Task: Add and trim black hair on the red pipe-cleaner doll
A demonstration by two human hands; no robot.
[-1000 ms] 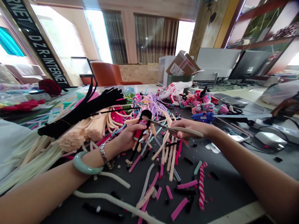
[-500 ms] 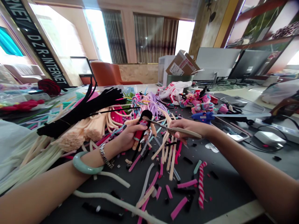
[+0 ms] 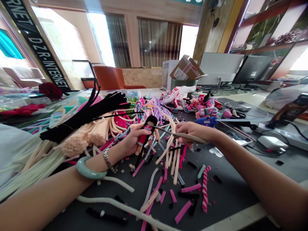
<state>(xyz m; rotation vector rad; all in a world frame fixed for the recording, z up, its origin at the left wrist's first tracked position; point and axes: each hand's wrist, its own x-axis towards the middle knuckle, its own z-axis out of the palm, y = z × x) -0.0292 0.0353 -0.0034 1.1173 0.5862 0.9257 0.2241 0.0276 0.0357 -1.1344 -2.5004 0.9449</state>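
Note:
My left hand (image 3: 133, 140) is closed round a small pipe-cleaner doll (image 3: 142, 139) with black hair, a pale face and a red body. A thin black strand hangs down from it. In my right hand (image 3: 189, 131) is a pair of scissors (image 3: 190, 138) with beige handles. Their narrow metal blades (image 3: 163, 129) point left, and the tips reach the doll's face and hair; whether they touch cannot be made out. Beneath both hands lie peach pipe cleaners (image 3: 172, 154) and short cut pieces.
A black pipe-cleaner bundle (image 3: 81, 117) and peach bundles (image 3: 81, 141) lie left. A blue glue gun (image 3: 207, 121) rests behind my right wrist. Pink offcuts (image 3: 183, 211) and a red-striped twist (image 3: 205, 189) are scattered in front. A cardboard box (image 3: 185, 69) and monitors (image 3: 220, 69) stand behind.
The view has shifted slightly. Both hands keep their grip, and the scissors stay at the doll's head with hardly any movement.

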